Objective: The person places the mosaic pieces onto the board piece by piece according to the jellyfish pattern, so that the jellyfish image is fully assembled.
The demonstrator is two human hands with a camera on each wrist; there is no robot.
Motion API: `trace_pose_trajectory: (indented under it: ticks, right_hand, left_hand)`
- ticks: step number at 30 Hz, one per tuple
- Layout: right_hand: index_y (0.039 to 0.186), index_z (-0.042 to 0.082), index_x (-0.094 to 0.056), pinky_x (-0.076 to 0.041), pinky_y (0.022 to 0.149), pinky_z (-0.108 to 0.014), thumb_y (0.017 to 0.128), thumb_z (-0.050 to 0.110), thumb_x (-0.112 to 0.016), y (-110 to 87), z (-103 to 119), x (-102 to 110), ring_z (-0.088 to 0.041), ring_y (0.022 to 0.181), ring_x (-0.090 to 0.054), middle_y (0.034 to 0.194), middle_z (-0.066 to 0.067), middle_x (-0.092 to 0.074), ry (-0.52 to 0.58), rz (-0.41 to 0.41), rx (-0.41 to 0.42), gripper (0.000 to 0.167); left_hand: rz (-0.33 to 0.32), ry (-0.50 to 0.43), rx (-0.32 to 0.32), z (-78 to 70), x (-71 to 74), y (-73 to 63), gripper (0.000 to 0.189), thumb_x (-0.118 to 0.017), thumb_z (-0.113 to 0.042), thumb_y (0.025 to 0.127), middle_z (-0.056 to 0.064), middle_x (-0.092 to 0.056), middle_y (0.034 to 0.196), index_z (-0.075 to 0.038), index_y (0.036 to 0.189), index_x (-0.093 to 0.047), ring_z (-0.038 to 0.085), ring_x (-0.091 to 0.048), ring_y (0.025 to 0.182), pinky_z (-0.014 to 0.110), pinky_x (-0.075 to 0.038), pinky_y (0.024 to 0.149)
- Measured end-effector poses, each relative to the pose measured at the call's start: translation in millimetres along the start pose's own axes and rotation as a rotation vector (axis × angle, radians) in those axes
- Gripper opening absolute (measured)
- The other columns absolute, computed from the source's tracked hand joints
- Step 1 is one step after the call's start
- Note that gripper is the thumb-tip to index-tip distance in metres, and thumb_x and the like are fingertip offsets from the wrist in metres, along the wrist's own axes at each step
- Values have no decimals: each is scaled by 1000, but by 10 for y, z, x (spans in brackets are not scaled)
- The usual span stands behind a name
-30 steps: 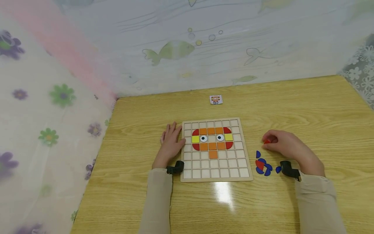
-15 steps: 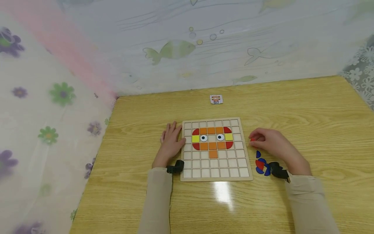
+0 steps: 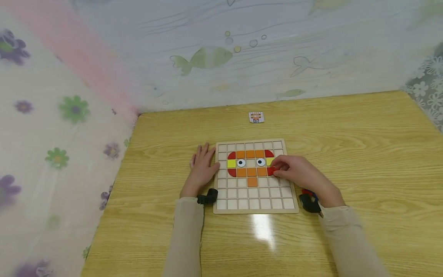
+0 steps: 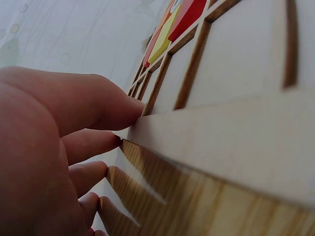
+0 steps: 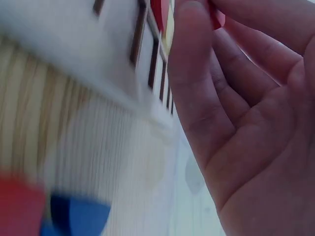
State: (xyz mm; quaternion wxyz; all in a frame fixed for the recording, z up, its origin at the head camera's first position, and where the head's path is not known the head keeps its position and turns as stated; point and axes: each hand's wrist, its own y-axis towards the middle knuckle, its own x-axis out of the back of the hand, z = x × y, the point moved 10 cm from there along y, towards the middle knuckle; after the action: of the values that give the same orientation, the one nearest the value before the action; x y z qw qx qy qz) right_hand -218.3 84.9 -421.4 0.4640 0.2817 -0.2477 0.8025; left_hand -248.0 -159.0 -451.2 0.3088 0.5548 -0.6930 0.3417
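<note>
A wooden grid board (image 3: 221, 200) lies on the table, bearing orange, yellow and red tiles and two round eye tiles (image 3: 241, 163). My left hand (image 3: 200, 169) rests at the board's left edge, its thumb on the rim and its other fingers straight beside it, as the left wrist view also shows. Over the board's right part, my right hand (image 3: 294, 169) pinches a red tile (image 5: 216, 17) between thumb and fingers. That tile is mostly hidden by the fingers. Under the hand, a yellow tile (image 3: 269, 161) and a placed red quarter-round tile (image 3: 270, 171) are partly covered.
Loose blue tiles (image 5: 78, 214) and a red tile (image 5: 19, 206) lie on the table right of the board, partly behind the right wrist in the head view. A small printed pattern card (image 3: 256, 117) lies beyond the board, toward the wall (image 3: 194, 84).
My right hand has moved left with the red tile, from above the loose tiles to over the board's right side. The left hand has stayed at the board's edge.
</note>
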Motion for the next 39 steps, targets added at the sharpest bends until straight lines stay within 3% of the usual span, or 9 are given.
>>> trace_pose_trajectory:
  ticks: [8,14,23,39]
  right_hand:
    - [92,20,-66,-42,73,-32,84,18,-62,106,216,-142,-13,79,-52,88,8,-61,-59,31,56,10]
    - [93,18,-67,-41,77,-33,85,12,-58,187,377,-251,-14,83,-52,93,6,-61,-38,51,95,14]
    - [89,19,-66,-44,71,-27,83,16,-63,323,506,-456,-7,75,-54,81,11,-61,2,72,94,7]
    - [87,17,-68,-43,70,-26,82,14,-64,314,671,-558,-7,75,-53,83,10,-60,-102,44,166,7]
  left_hand:
    - [11,-4,-1,6,-14,1,57,-47,-30,88,3,-6,149,-15,140,-30,21,8,135,43,3,102]
    - [9,-4,4,24,-12,2,57,-48,-29,87,3,-7,149,-15,140,-31,21,7,135,42,3,102]
    - [12,-7,5,12,-10,7,58,-48,-30,87,3,-7,149,-16,140,-31,20,8,135,43,2,102]
    - [12,6,7,12,-19,6,57,-48,-30,87,2,-7,149,-16,140,-30,20,7,135,41,2,103]
